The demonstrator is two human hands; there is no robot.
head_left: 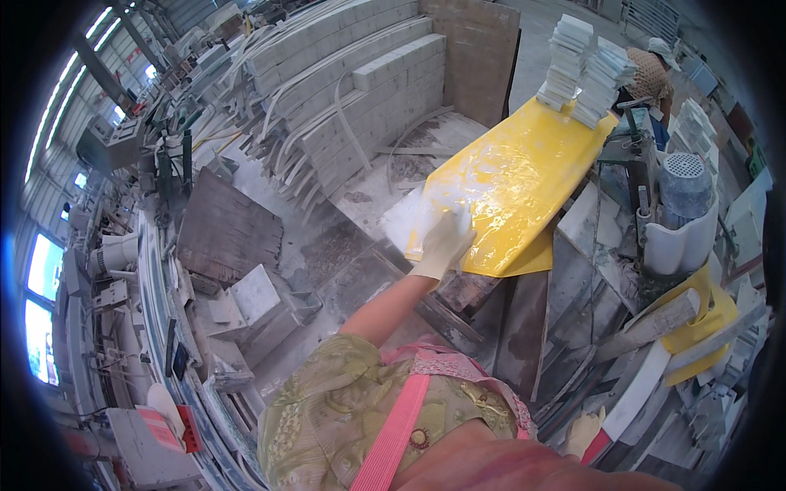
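My left hand (443,245), in a pale glove, reaches forward onto the near left part of a wet yellow sheet (524,172). Its fingers are curled on a small pale piece (464,218) against the sheet; the kind of piece is unclear. Water and whitish streaks glisten across the yellow surface. Two stacks of thin white slabs (566,61) stand on the sheet's far end. Low at the right, my right hand (583,434), also gloved, hangs with fingers apart beside the red end (599,447) of a long white strip (634,391). My body hides part of that arm.
Beyond the sheet on the left rise long stacked white stone bars (360,98) and a brown board (471,57). A grey pump-like cylinder in a white container (684,237) stands right. Broken slabs lean below it. Another person (651,78) bends at the far right.
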